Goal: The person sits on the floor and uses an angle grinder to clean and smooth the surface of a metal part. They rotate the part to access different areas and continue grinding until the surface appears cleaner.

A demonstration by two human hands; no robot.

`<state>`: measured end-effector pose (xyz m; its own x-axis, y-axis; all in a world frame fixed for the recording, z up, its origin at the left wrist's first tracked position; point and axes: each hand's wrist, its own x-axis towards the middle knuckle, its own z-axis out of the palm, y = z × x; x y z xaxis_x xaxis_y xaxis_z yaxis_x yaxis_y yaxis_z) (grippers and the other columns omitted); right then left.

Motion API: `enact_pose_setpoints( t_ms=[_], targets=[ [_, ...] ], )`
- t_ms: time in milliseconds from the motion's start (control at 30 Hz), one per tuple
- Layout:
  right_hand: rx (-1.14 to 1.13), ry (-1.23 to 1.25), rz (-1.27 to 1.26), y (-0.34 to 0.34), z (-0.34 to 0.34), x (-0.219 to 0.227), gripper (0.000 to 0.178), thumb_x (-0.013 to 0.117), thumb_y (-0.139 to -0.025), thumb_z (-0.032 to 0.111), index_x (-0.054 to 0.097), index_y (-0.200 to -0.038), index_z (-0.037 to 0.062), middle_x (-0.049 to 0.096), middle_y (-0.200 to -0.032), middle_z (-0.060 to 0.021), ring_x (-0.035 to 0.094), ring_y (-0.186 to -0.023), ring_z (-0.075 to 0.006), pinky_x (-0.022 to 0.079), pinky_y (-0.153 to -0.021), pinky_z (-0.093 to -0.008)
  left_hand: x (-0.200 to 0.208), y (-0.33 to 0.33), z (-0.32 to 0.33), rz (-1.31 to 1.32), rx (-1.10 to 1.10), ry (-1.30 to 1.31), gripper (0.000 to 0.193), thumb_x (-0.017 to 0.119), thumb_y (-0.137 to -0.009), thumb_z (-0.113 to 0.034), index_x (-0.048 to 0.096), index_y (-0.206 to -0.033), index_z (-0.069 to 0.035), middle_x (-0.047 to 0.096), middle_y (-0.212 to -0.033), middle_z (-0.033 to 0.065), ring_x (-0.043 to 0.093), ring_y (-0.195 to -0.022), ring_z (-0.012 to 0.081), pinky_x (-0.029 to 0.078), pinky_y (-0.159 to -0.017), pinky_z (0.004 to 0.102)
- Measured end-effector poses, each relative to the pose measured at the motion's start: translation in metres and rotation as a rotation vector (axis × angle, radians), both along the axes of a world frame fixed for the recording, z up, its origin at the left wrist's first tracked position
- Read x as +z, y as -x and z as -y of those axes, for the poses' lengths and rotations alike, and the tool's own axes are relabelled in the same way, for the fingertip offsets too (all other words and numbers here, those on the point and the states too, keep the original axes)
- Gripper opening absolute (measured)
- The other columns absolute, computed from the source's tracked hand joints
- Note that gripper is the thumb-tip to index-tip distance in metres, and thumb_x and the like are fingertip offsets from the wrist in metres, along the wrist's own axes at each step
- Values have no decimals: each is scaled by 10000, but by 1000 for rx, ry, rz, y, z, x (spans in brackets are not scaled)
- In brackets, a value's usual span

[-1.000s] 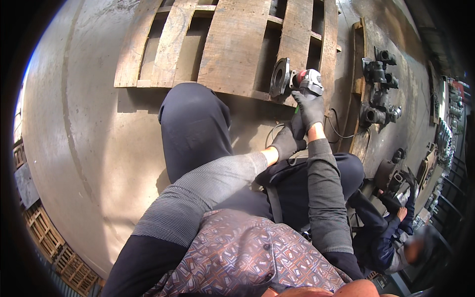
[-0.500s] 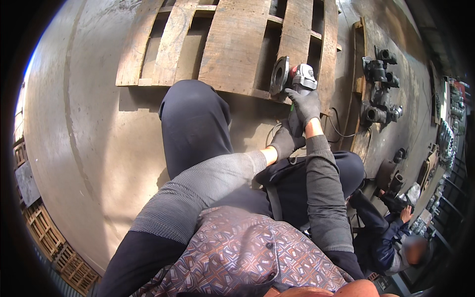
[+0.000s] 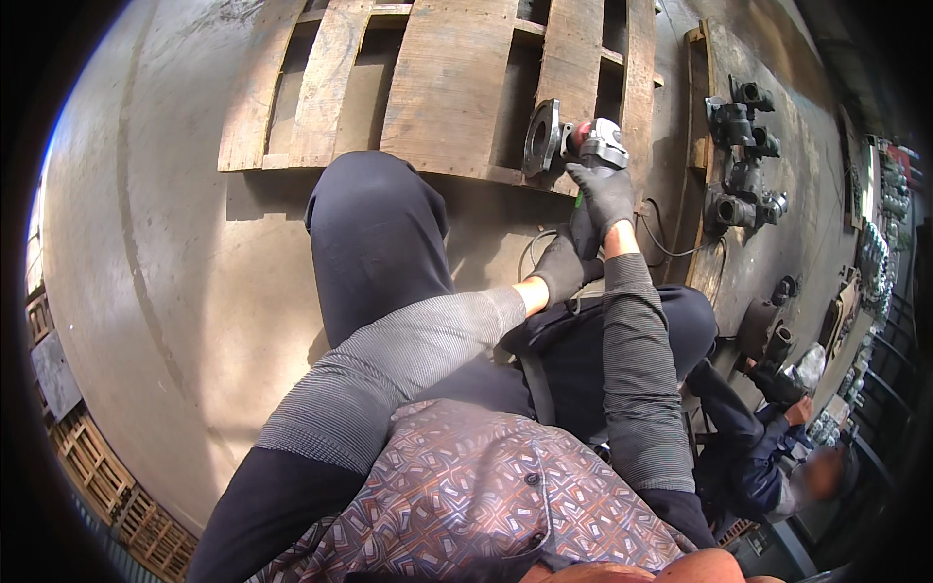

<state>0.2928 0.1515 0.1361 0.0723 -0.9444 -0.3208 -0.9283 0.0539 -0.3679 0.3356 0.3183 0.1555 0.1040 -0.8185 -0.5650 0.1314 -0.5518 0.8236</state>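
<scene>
My gloved right hand point(image 3: 607, 197) is wrapped round the body of an angle grinder point(image 3: 604, 141), just behind its silver gear head. Lower down, my gloved left hand point(image 3: 561, 270) grips the rear of the same tool. The grinder's head is beside a dark flanged metal casting point(image 3: 541, 138), which stands on the edge of a wooden pallet point(image 3: 442, 87). A reddish patch shows between the head and the casting. The disc is too hidden to tell whether it touches the metal.
A second wooden platform point(image 3: 714, 126) on the right bears several dark metal fittings point(image 3: 743, 180). A black cable point(image 3: 671, 251) runs near my right knee. At the lower right a co-worker point(image 3: 753, 466) sits by more metal parts. Stacked pallets point(image 3: 92, 457) stand far left.
The grinder's head has shifted slightly right relative to the flanged casting, widening the gap between them. Both hands keep their grip. The co-worker's hand and body have moved a little.
</scene>
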Motion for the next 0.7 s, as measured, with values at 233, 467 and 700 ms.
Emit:
enact_pose_setpoints(
  t_ms=[233, 467, 700],
  targets=[
    [-37, -35, 170, -2, 0, 4, 756, 970, -708, 517, 746, -1109, -84, 780, -1035, -232, 774, -924, -307, 596, -818, -420, -2, 1, 3, 26, -31, -51, 899, 827, -827, -356, 348, -1443, 91, 591, -1382, 352, 604, -1311, 477, 506, -1077, 477],
    [-35, -35, 133, -3, -2, 17, 970, 927, -669, 658, 711, -1197, -128, 767, -1127, -281, 757, -1090, -393, 578, -956, -464, -3, 3, 2, 37, -3, -33, 984, 855, -820, -408, 326, -1459, 121, 602, -1374, 369, 603, -1317, 477, 497, -1090, 473],
    [101, -26, 10, -24, 3, 12, 932, 910, -672, 675, 747, -1135, -117, 782, -1066, -278, 783, -1022, -369, 597, -893, -455, -25, 8, 10, 198, -5, 116, 821, 726, -913, -500, 440, -1520, -27, 583, -1344, 372, 557, -1284, 519, 493, -1056, 513]
  ],
)
